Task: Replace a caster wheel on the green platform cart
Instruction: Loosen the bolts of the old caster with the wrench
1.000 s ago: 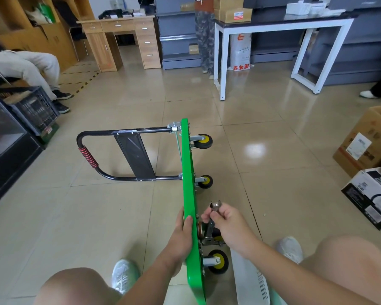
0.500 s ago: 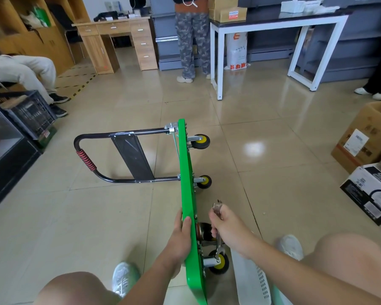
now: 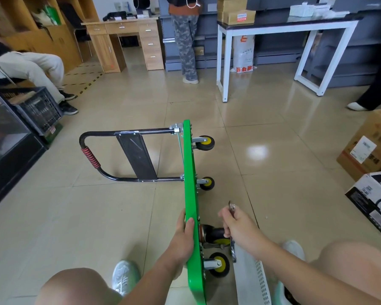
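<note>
Firmly, left hand [image 3: 184, 235] grips cart [image 3: 190, 172]; right hand [image 3: 240, 230] holds tool [image 3: 232, 208].

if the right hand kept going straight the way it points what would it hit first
Likely the underside of the green platform, near the caster. The right hand, gripping a wrench, points up and left toward it. Depth is unclear from one view, so it could brush the caster first.

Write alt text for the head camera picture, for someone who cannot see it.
A person steadies a green cart tipped on its side on a tiled floor, left hand gripping its edge, right hand holding a metal tool beside one wheel. Its black handle sticks out to the left.
</note>
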The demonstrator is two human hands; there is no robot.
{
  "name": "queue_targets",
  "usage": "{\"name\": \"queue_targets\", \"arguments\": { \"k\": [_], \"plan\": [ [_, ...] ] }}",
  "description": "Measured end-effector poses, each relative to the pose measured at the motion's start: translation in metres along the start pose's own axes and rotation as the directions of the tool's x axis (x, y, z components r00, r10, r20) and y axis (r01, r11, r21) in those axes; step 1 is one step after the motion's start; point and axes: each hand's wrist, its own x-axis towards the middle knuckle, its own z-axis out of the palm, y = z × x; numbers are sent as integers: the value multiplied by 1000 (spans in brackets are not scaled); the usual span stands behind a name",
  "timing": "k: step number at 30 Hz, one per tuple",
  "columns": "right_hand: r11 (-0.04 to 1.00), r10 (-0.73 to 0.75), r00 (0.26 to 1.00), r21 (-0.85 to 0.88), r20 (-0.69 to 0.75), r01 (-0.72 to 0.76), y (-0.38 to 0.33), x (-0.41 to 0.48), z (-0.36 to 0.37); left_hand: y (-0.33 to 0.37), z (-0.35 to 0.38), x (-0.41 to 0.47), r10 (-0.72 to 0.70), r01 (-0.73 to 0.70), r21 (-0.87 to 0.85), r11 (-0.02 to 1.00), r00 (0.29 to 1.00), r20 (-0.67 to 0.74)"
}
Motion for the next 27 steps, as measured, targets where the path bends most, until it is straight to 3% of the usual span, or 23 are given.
{"name": "queue_targets", "arguments": {
  "k": [3, 6, 9, 11, 13, 15, 20, 27],
  "plan": [
    [962, -32, 994, -265, 108, 60, 4, -2, -7, -1, 0, 0, -9, 9, -4, 1000, 1000, 6],
    [916, -113, 990, -378, 81, 136, 1, -1, -16, -1, 0, 0, -11, 11, -5, 1000, 1000, 4],
    [958, -82, 995, -280, -51, 65, -4, 0, -27, -1, 0, 1, 3, -3, -1, 1000, 1000, -2],
    [998, 49, 982, -34, -185, -57, -2, 2, -34, -2, -1, 1, 2, -2, -2, 1000, 1000, -1],
    [938, 188, 961, 328, -201, -115, 4, 6, -42, -1, 0, 0, -6, 6, 0, 1000, 1000, 0],
    [842, 247, 958, 521, -149, -136, 10, 7, -47, 0, 0, -1, -7, 7, 4, 1000, 1000, 1],
    [903, 173, 984, 407, -51, -137, 7, -3, -37, 1, 1, -1, -8, 8, 19, 1000, 1000, -10],
    [976, 30, 998, 218, -54, -18, -11, 2, -7, 1, 1, -2, -12, 12, 14, 1000, 1000, -5]
  ]
}}
